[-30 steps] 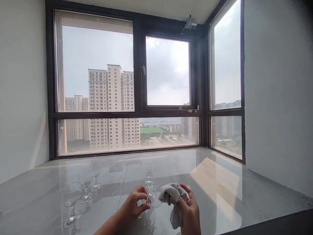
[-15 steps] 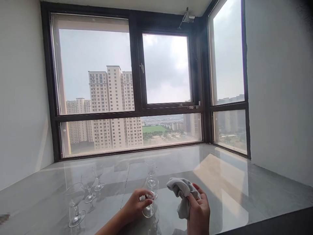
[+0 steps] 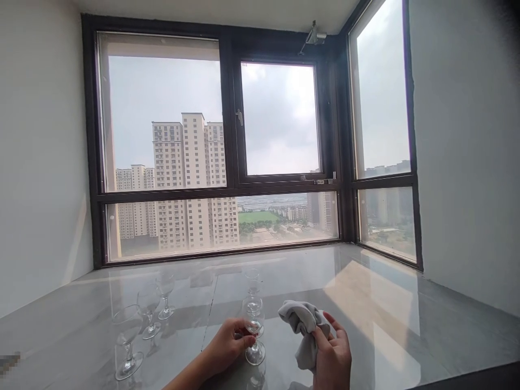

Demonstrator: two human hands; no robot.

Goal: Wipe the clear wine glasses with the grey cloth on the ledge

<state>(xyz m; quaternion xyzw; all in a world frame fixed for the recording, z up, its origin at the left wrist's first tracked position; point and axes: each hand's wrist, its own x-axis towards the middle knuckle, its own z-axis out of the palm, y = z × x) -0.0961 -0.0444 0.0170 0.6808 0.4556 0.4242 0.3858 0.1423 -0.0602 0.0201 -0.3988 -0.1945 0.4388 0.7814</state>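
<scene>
Within right hand (image 3: 333, 353), one cloth (image 3: 307, 324)

High-floor room, probably in a home: dark-framed corner window (image 3: 280, 119), plain pale walls (image 3: 40, 162), broad glossy grey sill (image 3: 294, 281); apartment towers (image 3: 194, 151) outside, ground (image 3: 258, 218) far below.

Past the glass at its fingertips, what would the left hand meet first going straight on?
Probably the gray cloth held in the right hand: the left hand points past the glass roughly toward it, but depth is unclear from this single view.
</scene>
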